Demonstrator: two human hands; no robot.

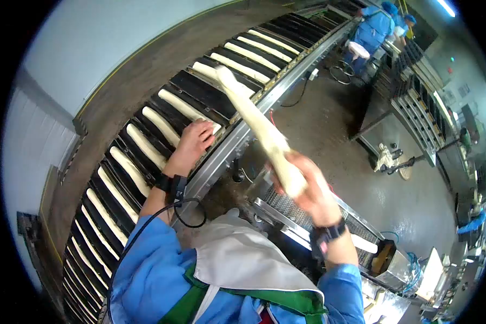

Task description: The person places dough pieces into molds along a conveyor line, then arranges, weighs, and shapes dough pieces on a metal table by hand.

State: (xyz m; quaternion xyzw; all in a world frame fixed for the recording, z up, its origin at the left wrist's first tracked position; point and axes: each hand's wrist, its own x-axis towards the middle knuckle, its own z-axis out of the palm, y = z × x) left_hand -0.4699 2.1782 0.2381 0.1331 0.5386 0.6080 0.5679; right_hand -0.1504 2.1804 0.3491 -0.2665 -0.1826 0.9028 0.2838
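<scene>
My right hand [309, 186] is closed round the near end of a long, pale dough strip [254, 116], which slants up and left through the air, its far end blurred. My left hand [194, 141] is at the near end of another dough strip [181, 105] lying in a black grooved tray [205, 93]. Its fingers are bent and pressed together on that end; the thumb is mostly hidden. More dough strips [146, 146] lie in the black grooves on both sides of my left hand.
The trays sit on a long conveyor with a metal rail [278, 92]. A mesh belt [291, 208] carrying a dough strip [364, 244] runs by my right arm. Co-workers in blue [375, 27] stand at the far end. A metal rack [424, 121] stands right. A black cable [146, 224] loops from my left wrist.
</scene>
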